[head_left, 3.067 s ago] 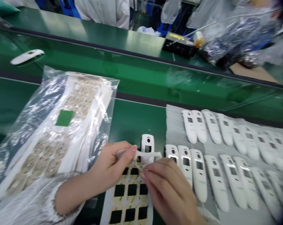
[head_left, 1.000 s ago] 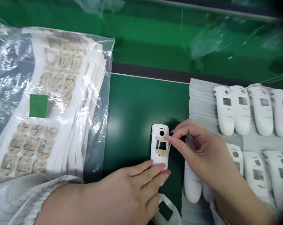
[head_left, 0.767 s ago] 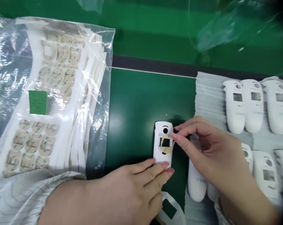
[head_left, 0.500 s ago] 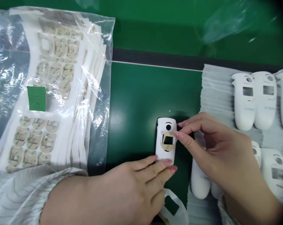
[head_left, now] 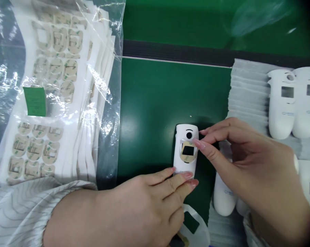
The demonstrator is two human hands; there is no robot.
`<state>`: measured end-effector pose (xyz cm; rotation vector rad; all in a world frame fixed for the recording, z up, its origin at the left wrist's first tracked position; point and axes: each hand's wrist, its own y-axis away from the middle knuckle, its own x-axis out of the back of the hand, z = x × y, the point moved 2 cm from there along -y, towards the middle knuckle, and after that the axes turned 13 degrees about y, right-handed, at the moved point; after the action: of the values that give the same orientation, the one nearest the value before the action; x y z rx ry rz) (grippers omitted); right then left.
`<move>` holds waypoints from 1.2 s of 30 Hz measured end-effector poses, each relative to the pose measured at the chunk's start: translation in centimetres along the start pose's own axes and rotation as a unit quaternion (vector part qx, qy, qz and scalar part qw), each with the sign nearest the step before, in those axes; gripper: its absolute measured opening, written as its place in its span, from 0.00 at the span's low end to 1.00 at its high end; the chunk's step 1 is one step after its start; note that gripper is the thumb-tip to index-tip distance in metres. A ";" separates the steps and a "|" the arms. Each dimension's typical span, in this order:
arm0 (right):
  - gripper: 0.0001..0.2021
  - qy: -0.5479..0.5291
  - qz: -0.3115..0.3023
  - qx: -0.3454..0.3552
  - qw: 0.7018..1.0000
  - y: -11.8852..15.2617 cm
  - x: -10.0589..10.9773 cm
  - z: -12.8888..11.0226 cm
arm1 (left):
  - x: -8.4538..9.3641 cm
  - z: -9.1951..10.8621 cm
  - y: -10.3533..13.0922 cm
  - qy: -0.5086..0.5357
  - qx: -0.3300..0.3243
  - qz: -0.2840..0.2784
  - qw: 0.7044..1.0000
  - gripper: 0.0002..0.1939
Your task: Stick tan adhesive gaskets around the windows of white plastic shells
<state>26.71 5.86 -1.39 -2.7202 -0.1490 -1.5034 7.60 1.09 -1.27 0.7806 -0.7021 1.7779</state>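
A small white plastic housing (head_left: pixel 178 157) lies face up on the green mat, with a round hole near its top. Over its window sits a beige adhesive sticker (head_left: pixel 187 158) with a rectangular cutout. My left hand (head_left: pixel 147 202) rests across the housing's lower end, its fingers holding that end down. At the upper right, my right hand (head_left: pixel 249 164) has its thumb and index finger pinched at the sticker's edge, against the housing's side. The exact contact under the thumb is hidden. Below my left hand lies a whitish piece (head_left: pixel 202 228) with a rectangular cutout, partly covered.
On the left, a clear plastic bag (head_left: pixel 111 103) holds stacked sheets of beige stickers (head_left: pixel 35 149), with a green label (head_left: pixel 35 101) on top. At right, several white housings (head_left: pixel 282 116) lie on a ribbed pale foam sheet (head_left: pixel 244 89). A dark strip (head_left: pixel 175 51) crosses behind.
The camera view has shifted slightly, so the bag sits higher and the right-hand housings farther right. Both hands keep nearly the same hold on the housing and sticker.
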 end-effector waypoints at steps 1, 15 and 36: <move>0.05 0.002 -0.001 -0.001 1.000 0.0 0.0 0.0 | 0.0 0.0 0.0 -0.002 0.001 0.001 1.000 0.22; 0.04 0.010 0.002 -0.003 1.000 0.0 0.0 -0.1 | 0.1 0.0 -0.3 -0.017 0.007 0.009 1.000 0.20; 0.03 0.022 0.006 0.006 1.000 -0.1 0.0 0.1 | 0.1 0.0 -0.4 0.000 0.017 -0.006 1.000 0.18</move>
<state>26.77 5.95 -1.47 -2.6716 -0.1399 -1.5543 7.92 1.29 -1.14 0.8070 -0.6680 1.7827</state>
